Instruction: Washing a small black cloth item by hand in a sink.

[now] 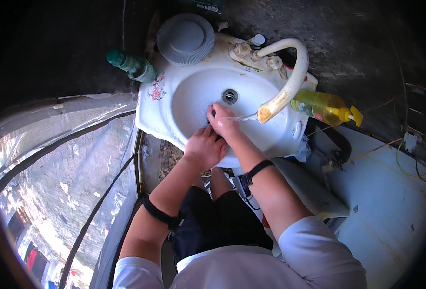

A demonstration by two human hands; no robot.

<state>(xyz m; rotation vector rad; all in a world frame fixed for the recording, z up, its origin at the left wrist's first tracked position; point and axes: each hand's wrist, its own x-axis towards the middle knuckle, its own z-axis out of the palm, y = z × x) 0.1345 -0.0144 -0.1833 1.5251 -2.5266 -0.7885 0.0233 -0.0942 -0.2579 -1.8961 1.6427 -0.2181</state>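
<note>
My right hand (223,121) is closed around a slim dark object (218,137) over the front of a white ceramic washbasin (155,119). My left hand (205,148) grips the same object nearer to me, its fingers bent over it. The hands hide most of it, so its kind cannot be told. A stream of water (247,117) leaves the curved white tap spout (299,68) and strikes my right hand. Beyond my fingers lies the drain (230,96), a dark round hole with a metal rim.
On the basin's back-left ledge lies a grey ribbed round lid or dish (186,39). A green-capped bottle (135,68) stands at left. Two tap knobs (242,50) sit at the back. A yellow pump bottle (321,104) is at right, near loose wires (397,142). Mesh sheeting (75,173) hangs left.
</note>
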